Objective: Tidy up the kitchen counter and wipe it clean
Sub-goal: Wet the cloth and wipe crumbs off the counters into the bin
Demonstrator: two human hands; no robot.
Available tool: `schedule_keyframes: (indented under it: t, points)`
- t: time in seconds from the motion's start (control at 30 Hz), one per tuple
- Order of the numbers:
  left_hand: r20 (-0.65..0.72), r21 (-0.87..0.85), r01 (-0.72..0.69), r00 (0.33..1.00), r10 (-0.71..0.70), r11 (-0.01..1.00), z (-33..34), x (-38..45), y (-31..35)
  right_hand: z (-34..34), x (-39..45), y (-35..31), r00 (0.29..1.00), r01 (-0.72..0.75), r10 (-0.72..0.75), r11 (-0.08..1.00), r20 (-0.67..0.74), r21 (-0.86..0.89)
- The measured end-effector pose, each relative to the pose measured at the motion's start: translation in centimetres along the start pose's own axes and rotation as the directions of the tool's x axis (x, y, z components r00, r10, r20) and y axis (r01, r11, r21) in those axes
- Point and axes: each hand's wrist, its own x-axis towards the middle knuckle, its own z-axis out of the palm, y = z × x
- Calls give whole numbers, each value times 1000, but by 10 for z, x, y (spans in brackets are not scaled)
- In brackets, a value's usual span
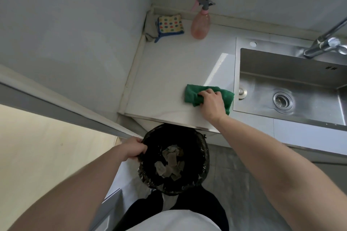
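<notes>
A green cloth [193, 93] lies on the white counter [165, 73] near its front edge, just left of the sink. My right hand [212, 103] rests on the cloth, its fingers curled into the fabric. My left hand [134, 149] grips the left rim of a bin lined with a black bag [197, 148], held just below the counter's front edge. Several crumpled scraps of paper [170, 165] lie inside the bin.
A pink spray bottle [200, 24] stands at the back of the counter, and a dotted sponge cloth [170, 24] lies in the back left corner. The steel sink [281, 84] with its tap [326, 43] is to the right. A wall bounds the counter on the left.
</notes>
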Motion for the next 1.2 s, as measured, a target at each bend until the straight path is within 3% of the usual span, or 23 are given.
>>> schedule_keyframes:
  t: [0.2,0.33,0.43,0.67,0.87,1.2]
  points:
    - [6,26,-18,1000,18,1000,-4,-7,4,16,-72,-36,976,213,-214,977,47,20]
    - [1,62,-27,1000,27,998,-7,-8,3,22,-111,-58,901,382,-380,924,208,33]
    - [3,85,-35,999,34,996,-9,-9,5,21,-131,-67,887,398,-412,911,209,108]
    - [23,69,-35,999,33,997,-14,-16,11,-40,-103,-57,949,315,-307,924,-68,215]
    - [13,50,-18,1000,18,999,-15,-13,10,-86,-8,-16,956,165,-93,955,-279,247]
    - [9,71,29,1000,-30,997,-14,-7,19,-104,124,37,969,-55,74,995,-238,86]
